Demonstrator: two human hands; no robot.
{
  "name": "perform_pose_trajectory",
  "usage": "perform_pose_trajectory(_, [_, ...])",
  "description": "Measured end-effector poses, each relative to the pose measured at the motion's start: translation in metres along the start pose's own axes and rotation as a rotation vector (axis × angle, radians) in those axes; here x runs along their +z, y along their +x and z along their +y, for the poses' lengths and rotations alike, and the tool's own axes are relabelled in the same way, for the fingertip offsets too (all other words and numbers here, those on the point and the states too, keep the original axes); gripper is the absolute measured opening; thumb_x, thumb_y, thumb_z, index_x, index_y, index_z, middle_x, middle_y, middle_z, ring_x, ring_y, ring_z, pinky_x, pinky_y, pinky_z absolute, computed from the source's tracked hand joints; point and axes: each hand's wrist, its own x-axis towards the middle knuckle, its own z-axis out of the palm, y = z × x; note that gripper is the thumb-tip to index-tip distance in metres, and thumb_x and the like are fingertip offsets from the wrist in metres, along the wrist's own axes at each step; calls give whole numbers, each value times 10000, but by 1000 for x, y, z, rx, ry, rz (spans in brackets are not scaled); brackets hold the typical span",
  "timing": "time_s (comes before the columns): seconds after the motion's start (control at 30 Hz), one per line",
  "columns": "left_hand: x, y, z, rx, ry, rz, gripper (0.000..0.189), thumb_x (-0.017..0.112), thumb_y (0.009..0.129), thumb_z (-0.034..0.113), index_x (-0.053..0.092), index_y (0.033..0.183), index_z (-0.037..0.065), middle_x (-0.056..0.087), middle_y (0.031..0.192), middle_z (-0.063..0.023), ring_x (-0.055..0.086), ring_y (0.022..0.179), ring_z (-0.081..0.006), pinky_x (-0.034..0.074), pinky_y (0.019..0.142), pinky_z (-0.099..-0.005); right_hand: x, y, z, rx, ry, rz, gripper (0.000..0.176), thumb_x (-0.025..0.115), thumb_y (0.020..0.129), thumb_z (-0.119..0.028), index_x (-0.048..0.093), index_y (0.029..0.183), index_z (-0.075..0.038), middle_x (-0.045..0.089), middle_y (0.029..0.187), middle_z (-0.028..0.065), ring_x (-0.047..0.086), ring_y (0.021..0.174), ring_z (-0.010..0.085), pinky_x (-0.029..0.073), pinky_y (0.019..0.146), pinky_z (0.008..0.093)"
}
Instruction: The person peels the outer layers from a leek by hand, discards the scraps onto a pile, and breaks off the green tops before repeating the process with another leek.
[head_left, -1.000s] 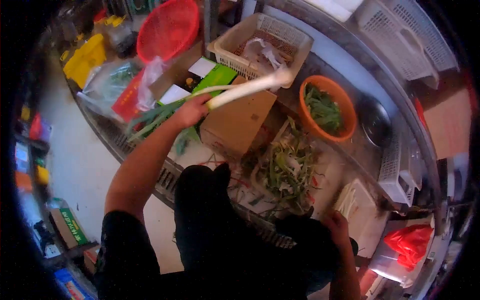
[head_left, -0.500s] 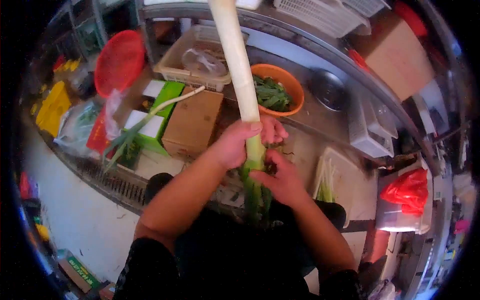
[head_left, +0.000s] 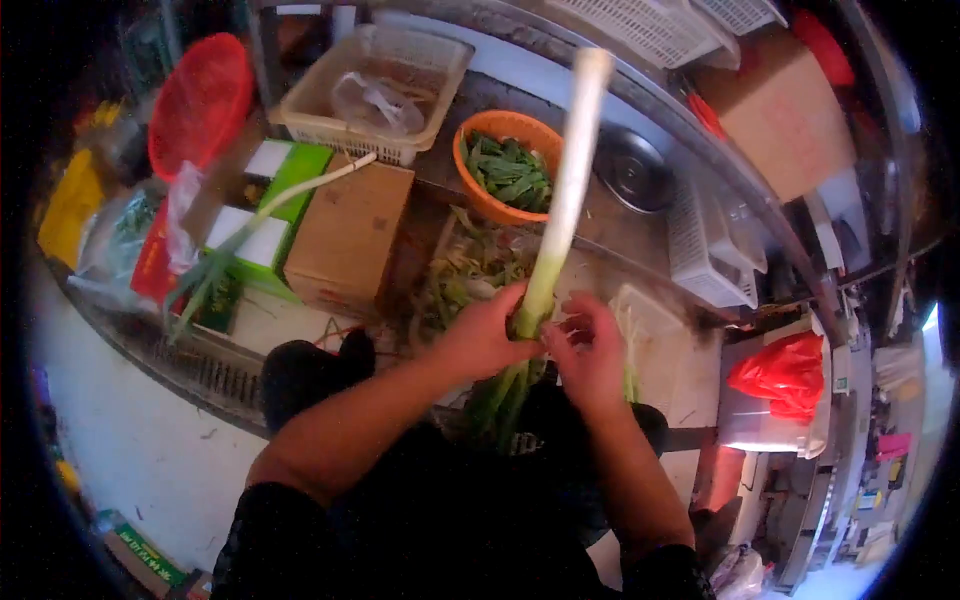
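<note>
Leek: upright, white end up; left hand wrapped round stalk, right hand pinching it alongside.

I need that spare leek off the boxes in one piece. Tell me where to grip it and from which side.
Grip the spare leek on its pale stalk, over the cardboard box, coming down from above with fingers across it. That part is straight and lies exposed on top; the green leaves fan out loosely past the boxes.
</note>
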Motion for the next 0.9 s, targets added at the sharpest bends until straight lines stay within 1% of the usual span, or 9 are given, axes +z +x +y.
perform_pose_trajectory(0.03, [4,1,-1,-2,-7,2,722,760,723,126,408,1350,62,586,1193,-142,581,1108,-278,470,923,-389,-3,3,-4,-86,-63,-29,394,735,798,-202,569,1137,-89,648,916,116,671,784,228,557,678,339])
perform_pose_trajectory(0.07, [8,0,-5,74,84,114,670,769,711,174,461,1297,68,590,1162,-155,597,1049,-304,488,872,-395,-4,4,-3,-84,-67,-37,394,735,798,-202,569,1137,-89,648,916,116,671,784,228,557,678,339])
perform_pose_trajectory(0.1, [11,0,-8,150,178,229,623,778,699,223,514,1243,73,593,1131,-168,613,989,-330,506,822,-402,-5,7,-2,-200,-200,-25,444,748,775,-212,566,1165,-100,647,933,114,670,784,240,560,674,342])
perform_pose_trajectory(0.2, [12,3,-15,174,345,364,570,765,687,240,551,1189,75,598,1076,-158,608,932,-365,513,765,-432,-9,17,-3,-398,-370,-8,511,762,740,-234,566,1197,-118,647,943,109,665,779,264,562,664,353])
perform_pose_trajectory(0.27, [13,-2,-12,151,390,366,547,752,694,245,557,1175,74,596,1043,-153,608,914,-363,512,743,-440,-9,24,-11,-474,-407,-4,528,763,726,-246,568,1202,-125,647,938,107,662,775,275,561,658,361])
perform_pose_trajectory(0.33, [13,-6,-6,135,435,357,525,739,701,251,562,1162,74,595,1011,-148,608,896,-361,511,721,-448,-11,29,-20,-646,-545,-125,553,750,713,-258,565,1216,-123,640,922,106,650,729,276,548,599,377])
perform_pose_trajectory(0.63, [19,-9,-11,219,537,393,455,711,707,195,572,1121,66,569,930,-128,606,858,-322,510,692,-419,-9,35,-11,-636,-640,-141,402,722,706,-253,594,1071,-142,618,687,85,612,565,256,512,514,394])
perform_pose_trajectory(0.83, [24,-15,-5,127,544,247,497,725,687,182,552,1138,68,571,986,-134,602,902,-324,510,723,-427,-33,55,-1,-665,-788,-209,291,704,737,-241,630,991,-120,633,707,78,627,577,250,522,541,395])
perform_pose_trajectory(0.9, [27,-16,-9,127,537,226,499,725,691,192,557,1145,72,577,990,-133,603,909,-325,512,737,-422,-38,63,-5,-654,-719,-179,278,706,740,-235,638,980,-113,640,731,83,635,602,254,527,561,394])
